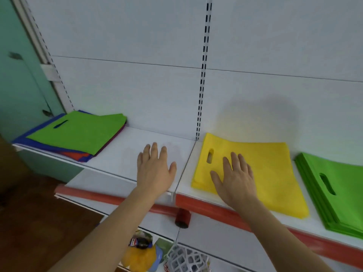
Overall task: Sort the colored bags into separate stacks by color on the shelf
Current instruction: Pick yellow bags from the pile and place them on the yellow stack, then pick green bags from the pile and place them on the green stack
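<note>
A mixed pile of bags lies at the shelf's left end, a green bag on top with blue and red ones showing under it. A stack of yellow bags lies right of the shelf joint. A stack of green bags sits at the far right, partly cut off by the frame. My left hand is flat, fingers straight, over the bare white shelf between the mixed pile and the yellow stack. My right hand rests flat on the yellow stack's near left part.
The shelf's front edge carries a red price rail with a small red holder hanging from it. A slotted upright splits the white back panel. Packaged goods sit on a lower shelf. A green wall is at the left.
</note>
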`<action>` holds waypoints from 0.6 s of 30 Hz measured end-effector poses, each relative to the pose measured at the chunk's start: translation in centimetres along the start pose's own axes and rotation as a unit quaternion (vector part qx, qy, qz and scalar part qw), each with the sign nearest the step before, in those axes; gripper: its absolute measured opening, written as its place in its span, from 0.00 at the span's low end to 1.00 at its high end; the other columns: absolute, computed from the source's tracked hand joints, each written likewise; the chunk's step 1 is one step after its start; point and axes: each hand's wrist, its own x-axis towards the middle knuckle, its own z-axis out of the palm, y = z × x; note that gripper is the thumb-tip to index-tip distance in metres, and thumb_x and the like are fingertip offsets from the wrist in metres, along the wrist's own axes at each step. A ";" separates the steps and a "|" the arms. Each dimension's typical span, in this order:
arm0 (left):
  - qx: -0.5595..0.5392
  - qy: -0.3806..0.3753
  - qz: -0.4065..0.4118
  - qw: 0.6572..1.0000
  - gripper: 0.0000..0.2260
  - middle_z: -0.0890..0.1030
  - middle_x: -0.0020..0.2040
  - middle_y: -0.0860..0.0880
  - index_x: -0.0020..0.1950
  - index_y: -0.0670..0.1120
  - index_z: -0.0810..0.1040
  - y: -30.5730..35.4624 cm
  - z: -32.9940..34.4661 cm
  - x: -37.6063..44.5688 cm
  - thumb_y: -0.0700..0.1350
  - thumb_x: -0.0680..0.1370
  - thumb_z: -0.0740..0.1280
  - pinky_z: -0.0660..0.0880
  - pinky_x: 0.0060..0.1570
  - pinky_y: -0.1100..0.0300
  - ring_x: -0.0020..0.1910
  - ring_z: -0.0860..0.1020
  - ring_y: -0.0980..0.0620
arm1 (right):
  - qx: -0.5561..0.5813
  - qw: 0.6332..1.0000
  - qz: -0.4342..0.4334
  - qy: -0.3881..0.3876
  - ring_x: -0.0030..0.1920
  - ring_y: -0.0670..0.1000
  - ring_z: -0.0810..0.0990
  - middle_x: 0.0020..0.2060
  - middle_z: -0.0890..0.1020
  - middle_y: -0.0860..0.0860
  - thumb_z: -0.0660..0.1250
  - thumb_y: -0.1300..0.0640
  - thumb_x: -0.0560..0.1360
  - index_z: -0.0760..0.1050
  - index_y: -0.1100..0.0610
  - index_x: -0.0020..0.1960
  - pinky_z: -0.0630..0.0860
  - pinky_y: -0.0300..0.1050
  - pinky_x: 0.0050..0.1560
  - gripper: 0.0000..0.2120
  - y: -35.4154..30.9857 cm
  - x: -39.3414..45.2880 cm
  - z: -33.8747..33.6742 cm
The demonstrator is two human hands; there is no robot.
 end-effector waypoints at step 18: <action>-0.019 -0.018 -0.054 0.998 0.33 0.62 0.83 0.43 0.83 0.48 0.63 -33.0 -3.3 -0.3 0.66 0.83 0.54 0.55 0.81 0.42 0.83 0.55 0.41 | 0.027 0.995 -0.094 0.000 0.84 0.60 0.51 0.84 0.57 0.57 0.49 0.33 0.83 0.60 0.56 0.83 0.53 0.58 0.82 0.36 -34.1 2.6 2.3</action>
